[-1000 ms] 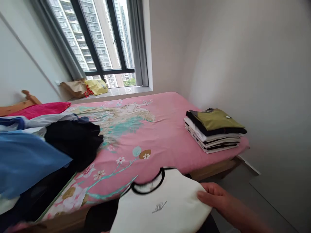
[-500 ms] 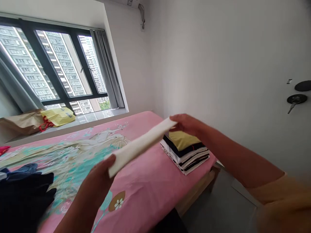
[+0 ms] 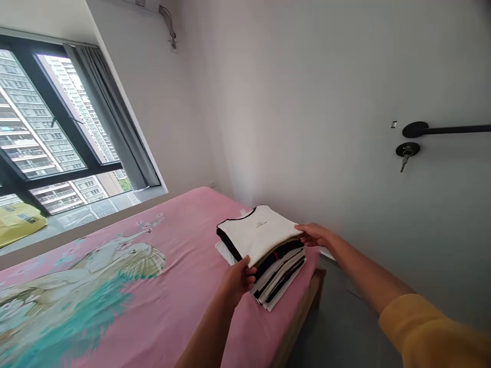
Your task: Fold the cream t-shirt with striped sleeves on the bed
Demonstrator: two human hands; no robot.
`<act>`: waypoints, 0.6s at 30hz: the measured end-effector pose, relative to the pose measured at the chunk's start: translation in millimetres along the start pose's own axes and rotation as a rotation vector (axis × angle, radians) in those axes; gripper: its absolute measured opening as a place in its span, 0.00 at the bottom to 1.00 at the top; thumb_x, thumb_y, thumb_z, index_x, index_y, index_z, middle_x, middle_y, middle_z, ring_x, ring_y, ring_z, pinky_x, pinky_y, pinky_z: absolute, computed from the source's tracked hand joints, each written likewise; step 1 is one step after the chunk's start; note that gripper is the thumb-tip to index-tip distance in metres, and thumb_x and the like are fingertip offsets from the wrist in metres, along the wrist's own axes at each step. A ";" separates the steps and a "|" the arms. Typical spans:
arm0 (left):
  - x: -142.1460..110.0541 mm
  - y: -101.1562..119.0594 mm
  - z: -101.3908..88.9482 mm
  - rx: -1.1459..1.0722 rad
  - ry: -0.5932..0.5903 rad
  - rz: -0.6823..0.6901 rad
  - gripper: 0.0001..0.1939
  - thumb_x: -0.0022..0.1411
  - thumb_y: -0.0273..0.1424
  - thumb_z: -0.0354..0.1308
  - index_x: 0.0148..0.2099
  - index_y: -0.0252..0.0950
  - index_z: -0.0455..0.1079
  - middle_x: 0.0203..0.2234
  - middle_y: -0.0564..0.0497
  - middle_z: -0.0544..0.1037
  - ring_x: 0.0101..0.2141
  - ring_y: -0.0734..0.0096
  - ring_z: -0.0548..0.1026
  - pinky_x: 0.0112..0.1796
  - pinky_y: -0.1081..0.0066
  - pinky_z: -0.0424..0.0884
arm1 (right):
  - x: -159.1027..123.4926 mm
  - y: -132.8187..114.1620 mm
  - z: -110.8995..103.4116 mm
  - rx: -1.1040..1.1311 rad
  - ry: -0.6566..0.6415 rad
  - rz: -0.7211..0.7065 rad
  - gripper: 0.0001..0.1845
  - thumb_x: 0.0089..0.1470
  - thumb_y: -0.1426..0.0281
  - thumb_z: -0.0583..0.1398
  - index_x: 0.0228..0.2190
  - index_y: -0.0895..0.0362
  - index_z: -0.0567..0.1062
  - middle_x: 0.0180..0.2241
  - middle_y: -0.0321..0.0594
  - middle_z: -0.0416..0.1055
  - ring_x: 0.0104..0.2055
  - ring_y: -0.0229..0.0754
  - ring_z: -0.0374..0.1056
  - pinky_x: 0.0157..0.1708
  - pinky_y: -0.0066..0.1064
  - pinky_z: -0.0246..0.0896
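A folded white T-shirt [image 3: 257, 235] with a black collar and a small dark chest logo lies on top of a stack of folded clothes [image 3: 279, 274]. My left hand [image 3: 240, 278] grips its near edge, and my right hand [image 3: 315, 234] holds its right edge. A yellow sleeve covers my right arm. The stack shows black and white layers along its side, and the white shirt hides the olive top garment.
The stack rests on a pink floral bedsheet [image 3: 149, 291] near the bed's wooden side rail [image 3: 301, 327]. A grey floor lies beyond that rail. A door handle [image 3: 420, 130] with a key [image 3: 404, 162] is on the right, a yellow bag [image 3: 19, 222] on the windowsill.
The white shirt has gone from edge-on in the air to lying flat on the stack, covering the olive garment. The view has swung right, leaving the dark clothes out of frame.
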State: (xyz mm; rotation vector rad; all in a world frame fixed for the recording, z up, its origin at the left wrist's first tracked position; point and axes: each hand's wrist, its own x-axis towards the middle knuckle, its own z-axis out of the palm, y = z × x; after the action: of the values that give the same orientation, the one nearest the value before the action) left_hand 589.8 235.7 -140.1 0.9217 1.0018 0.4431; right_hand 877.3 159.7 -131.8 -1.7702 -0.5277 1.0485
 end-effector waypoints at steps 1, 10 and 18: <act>0.9 -3.8 -1.5 0.004 -0.012 0.013 0.17 0.52 0.42 0.61 0.29 0.33 0.64 0.21 0.52 0.74 0.16 0.80 0.67 0.18 0.77 0.61 | 6.1 8.8 -2.1 0.019 -0.021 0.006 0.12 0.55 0.64 0.57 0.28 0.61 0.68 0.19 0.36 0.68 0.15 0.29 0.60 0.15 0.20 0.56; -14.0 26.5 -1.0 0.258 0.024 0.288 0.21 0.48 0.45 0.62 0.23 0.36 0.57 0.13 0.57 0.67 0.14 0.83 0.59 0.19 0.76 0.52 | 25.3 1.6 -17.4 0.083 -0.112 -0.092 0.18 0.47 0.57 0.63 0.29 0.61 0.70 0.21 0.37 0.68 0.15 0.26 0.54 0.12 0.19 0.44; -15.4 -12.0 -2.9 0.202 0.021 0.145 0.22 0.49 0.49 0.60 0.30 0.33 0.66 0.13 0.58 0.65 0.14 0.81 0.61 0.19 0.76 0.52 | 13.0 19.6 -10.5 -0.077 -0.018 -0.064 0.15 0.48 0.59 0.61 0.25 0.60 0.68 0.17 0.34 0.63 0.15 0.28 0.52 0.13 0.22 0.42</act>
State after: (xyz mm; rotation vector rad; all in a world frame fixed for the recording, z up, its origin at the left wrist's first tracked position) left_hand 578.7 219.6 -142.6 1.1787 1.0150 0.4793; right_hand 891.0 155.2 -153.2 -1.8002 -0.6397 1.0121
